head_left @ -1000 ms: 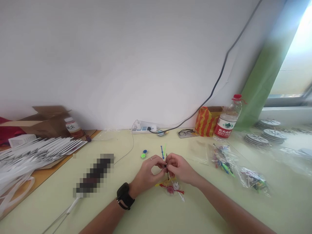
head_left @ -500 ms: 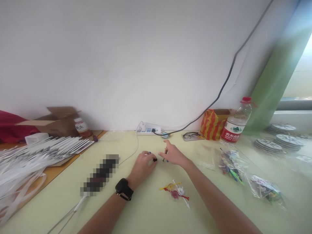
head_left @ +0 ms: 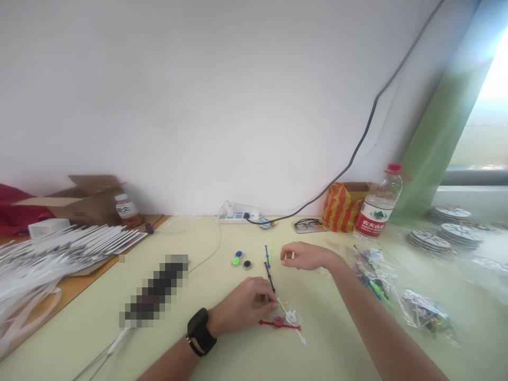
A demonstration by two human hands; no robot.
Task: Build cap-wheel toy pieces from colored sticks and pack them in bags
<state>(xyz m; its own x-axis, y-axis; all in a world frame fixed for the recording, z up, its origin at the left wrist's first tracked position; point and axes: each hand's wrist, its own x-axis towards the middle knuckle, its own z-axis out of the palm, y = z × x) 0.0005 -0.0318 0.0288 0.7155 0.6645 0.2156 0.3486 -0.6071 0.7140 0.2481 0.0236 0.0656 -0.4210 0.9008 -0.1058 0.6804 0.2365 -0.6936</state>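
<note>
My left hand (head_left: 245, 307), with a black watch on its wrist, rests low on the pale green table (head_left: 222, 349), its fingers pinched at a small heap of plastic pointers: red (head_left: 280, 325), white (head_left: 296, 325) and yellow. A black pointer (head_left: 270, 277) lies just beyond its fingertips. My right hand (head_left: 304, 256) hovers further back with its fingers curled loosely; nothing shows in it. Blue and green pointers (head_left: 269, 254) lie left of it. Three small caps, blue (head_left: 238, 254), green (head_left: 235, 261) and black (head_left: 247, 264), sit side by side.
Clear bags of coloured pieces (head_left: 371, 275) lie at the right, with stacked discs (head_left: 431, 241) beyond. A water bottle (head_left: 377, 212), striped bag (head_left: 339, 207), glasses (head_left: 307, 224) and power strip (head_left: 239, 215) line the wall. White strips (head_left: 47, 251), a box and a small bottle (head_left: 126, 209) lie left.
My left hand came back from the caps to the pointer heap, leaving the black cap beside the other two. The black pointer now lies on the table and my right hand has pulled right.
</note>
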